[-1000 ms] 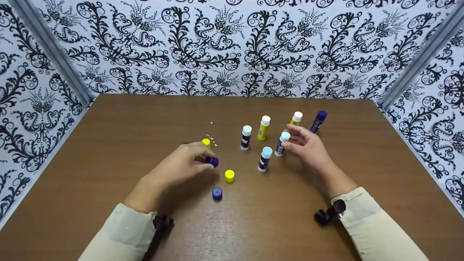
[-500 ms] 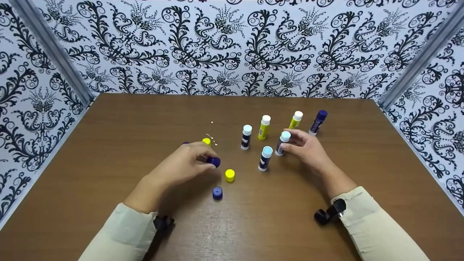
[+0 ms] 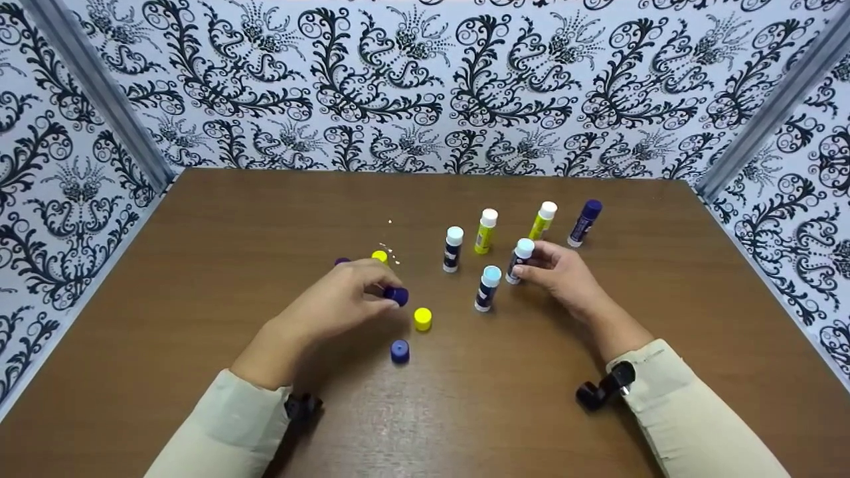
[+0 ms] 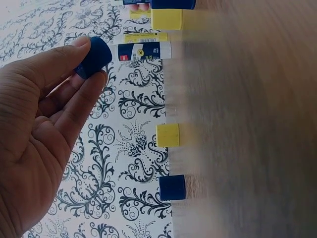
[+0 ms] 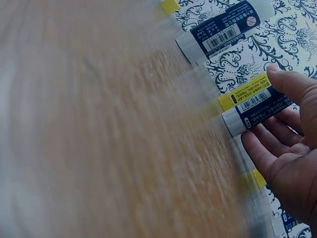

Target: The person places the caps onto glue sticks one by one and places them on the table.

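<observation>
Between thumb and fingers my left hand [image 3: 335,299] pinches a dark blue cap [image 3: 396,296], held above the table; the left wrist view shows the same cap [image 4: 94,57] tilted. My right hand [image 3: 561,275] grips an upright navy glue stick [image 3: 518,264] with its white top uncovered. In the right wrist view the thumb lies on one side of that glue stick [image 5: 260,111] and fingers on the other. Two more uncapped navy glue sticks stand close by, one nearer me [image 3: 487,292] and one to the left [image 3: 452,251]. A yellow cap [image 3: 422,320] and a blue cap [image 3: 400,352] sit near my left hand.
Behind stand two yellow glue sticks with white tops, one centre [image 3: 485,234] and one right [image 3: 543,222]. Beside them is a capped navy glue stick [image 3: 585,224]. Another yellow cap [image 3: 379,257] and a dark cap [image 3: 341,261] show beyond my left hand, near white crumbs [image 3: 390,251].
My left hand with the blue cap has shifted slightly right. My right hand's fingers have drawn in around the navy glue stick, which stays in about the same place.
</observation>
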`<state>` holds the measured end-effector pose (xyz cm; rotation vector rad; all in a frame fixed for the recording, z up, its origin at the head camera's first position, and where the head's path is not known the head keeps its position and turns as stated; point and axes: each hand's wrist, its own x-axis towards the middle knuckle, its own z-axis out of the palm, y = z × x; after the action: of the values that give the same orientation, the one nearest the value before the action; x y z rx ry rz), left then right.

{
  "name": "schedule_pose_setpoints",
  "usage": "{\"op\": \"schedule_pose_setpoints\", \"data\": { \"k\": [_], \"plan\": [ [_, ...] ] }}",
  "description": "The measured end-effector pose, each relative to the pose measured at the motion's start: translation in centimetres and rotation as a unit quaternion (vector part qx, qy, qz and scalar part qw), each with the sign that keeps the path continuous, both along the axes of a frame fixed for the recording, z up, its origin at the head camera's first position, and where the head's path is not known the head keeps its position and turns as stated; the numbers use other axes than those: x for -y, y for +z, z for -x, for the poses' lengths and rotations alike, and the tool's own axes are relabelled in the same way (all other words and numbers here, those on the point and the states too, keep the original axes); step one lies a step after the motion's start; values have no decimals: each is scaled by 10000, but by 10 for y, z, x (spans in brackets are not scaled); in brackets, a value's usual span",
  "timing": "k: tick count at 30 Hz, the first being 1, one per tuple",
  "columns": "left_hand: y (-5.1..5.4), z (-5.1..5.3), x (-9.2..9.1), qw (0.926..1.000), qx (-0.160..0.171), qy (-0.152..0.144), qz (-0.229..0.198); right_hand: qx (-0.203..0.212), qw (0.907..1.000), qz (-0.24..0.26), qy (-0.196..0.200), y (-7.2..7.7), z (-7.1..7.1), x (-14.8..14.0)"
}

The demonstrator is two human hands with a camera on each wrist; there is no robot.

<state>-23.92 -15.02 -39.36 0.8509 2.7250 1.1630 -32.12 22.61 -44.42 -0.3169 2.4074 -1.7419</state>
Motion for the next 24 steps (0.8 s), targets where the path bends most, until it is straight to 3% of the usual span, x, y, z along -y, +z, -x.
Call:
{"op": "schedule_pose_setpoints", "data": {
  "k": [13,24],
  "plan": [
    [3,-3,-5,9997,-31,-200,-132,-14,9997,262,1,-5,2,0],
    [7,-7,-7,9996,-107,-238,-59,-41,9999,157,-41,-5,2,0]
  ]
}}
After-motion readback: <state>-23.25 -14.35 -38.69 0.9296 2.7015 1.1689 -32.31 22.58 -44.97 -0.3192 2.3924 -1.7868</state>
